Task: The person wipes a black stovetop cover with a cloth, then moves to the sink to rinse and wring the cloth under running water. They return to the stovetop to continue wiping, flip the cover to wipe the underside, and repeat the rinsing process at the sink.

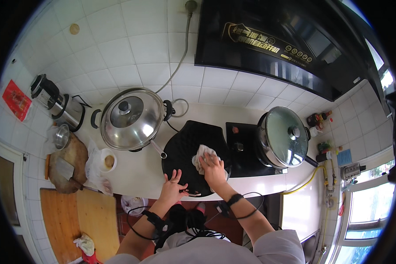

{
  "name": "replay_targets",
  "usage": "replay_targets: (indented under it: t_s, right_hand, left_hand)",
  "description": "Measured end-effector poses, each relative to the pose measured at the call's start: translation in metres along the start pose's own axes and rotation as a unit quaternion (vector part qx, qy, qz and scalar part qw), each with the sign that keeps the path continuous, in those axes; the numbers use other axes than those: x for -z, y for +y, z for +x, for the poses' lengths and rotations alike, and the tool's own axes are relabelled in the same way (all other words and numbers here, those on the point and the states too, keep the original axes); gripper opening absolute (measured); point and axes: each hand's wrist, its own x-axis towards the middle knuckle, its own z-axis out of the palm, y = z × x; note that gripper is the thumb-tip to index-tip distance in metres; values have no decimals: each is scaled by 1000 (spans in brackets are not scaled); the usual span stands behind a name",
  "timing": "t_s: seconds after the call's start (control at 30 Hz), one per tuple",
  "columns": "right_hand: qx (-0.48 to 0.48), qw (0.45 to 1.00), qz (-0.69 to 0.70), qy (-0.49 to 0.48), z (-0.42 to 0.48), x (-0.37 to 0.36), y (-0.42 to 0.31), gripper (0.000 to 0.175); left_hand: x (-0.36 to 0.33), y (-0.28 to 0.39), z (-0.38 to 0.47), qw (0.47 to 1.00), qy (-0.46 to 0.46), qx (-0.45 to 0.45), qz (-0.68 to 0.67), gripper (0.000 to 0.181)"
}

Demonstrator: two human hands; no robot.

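A black, many-sided panel [184,145], perhaps an induction cooker, lies on the pale counter before me. My right hand [215,173] presses a crumpled whitish cloth [203,155] onto its right half, fingers over the cloth. Near the panel's front left edge is my left hand [173,188], its fingers spread, with no object seen in it. Part of the panel is hidden under the cloth and hands. To its left stands a lidded steel wok [128,122], its long handle reaching towards the panel. On the right, a glass-lidded pan [283,138] sits on a black cooktop [241,161].
At left, a cleaver [65,168] lies on a round wooden chopping block [52,176], beside a plastic bag and a white bowl [114,165]. A blender [61,102] stands behind. Above hangs a black range hood [237,19]. A yellow hose [307,184] runs along the right side.
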Motion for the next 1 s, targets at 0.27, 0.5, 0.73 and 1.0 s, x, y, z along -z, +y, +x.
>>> replay_targets:
  t_s: [0.27,0.5,0.73,1.0]
  right_hand:
    - [34,999,17,6,14,-2,-14,48]
    - [-50,997,-30,-48,-26,5,-10,57]
    - [73,996,47,-32,6,-5,-23,48]
    - [-59,993,100,33,30,-6,15,25]
  left_hand:
    - [5,8,1,999,-13,2,41,41]
    - [7,7,1,999,-22,11,28,41]
    - [-1,5,2,1000,5,12,27,41]
    - [3,5,1,999,-18,4,48,40]
